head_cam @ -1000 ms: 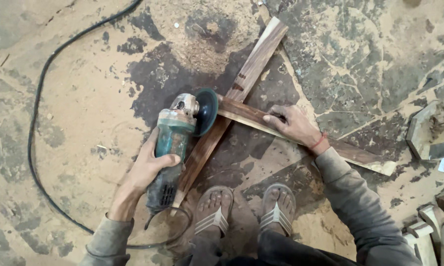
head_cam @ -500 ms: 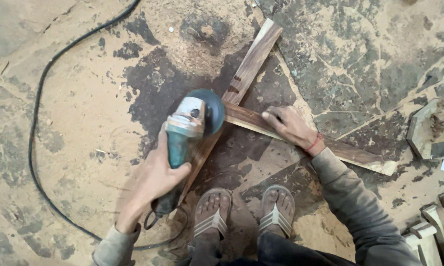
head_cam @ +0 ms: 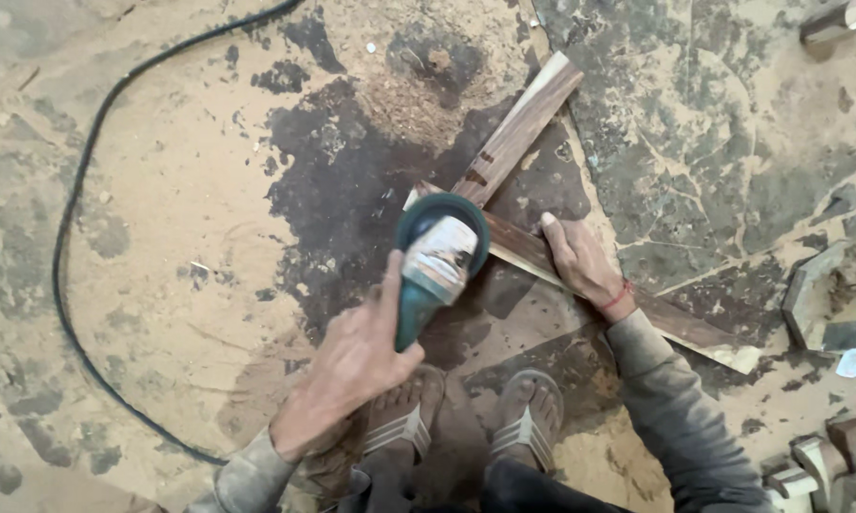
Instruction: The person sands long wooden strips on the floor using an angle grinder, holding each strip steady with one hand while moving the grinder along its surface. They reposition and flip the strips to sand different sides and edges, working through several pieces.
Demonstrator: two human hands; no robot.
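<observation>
While our left hand (head_cam: 357,356) wraps tightly around the body of the green angle grinder (head_cam: 436,264), thumb up along its side, we hold the tool with its head and round guard over the spot where two wooden strips cross. Just beyond the grip, on the far side of the grinder's head, the longer wooden strip (head_cam: 526,123) runs away from us at a slant, with small dark notches in its face. To the right of the grip, our right hand (head_cam: 580,264) lies flat, fingers stretched together, pressing on the second wooden strip (head_cam: 689,330), which runs off to the right and ends in a pale cut tip; this hand grasps nothing, it only bears down. Below the grip, near our body, our two sandalled feet (head_cam: 466,423) rest on the dusty floor (head_cam: 200,218). Farther left of the grip, the grinder's black power cable (head_cam: 67,228) loops in a wide arc across the sawdust. Well off to the right lie carved wooden blocks (head_cam: 827,465).
</observation>
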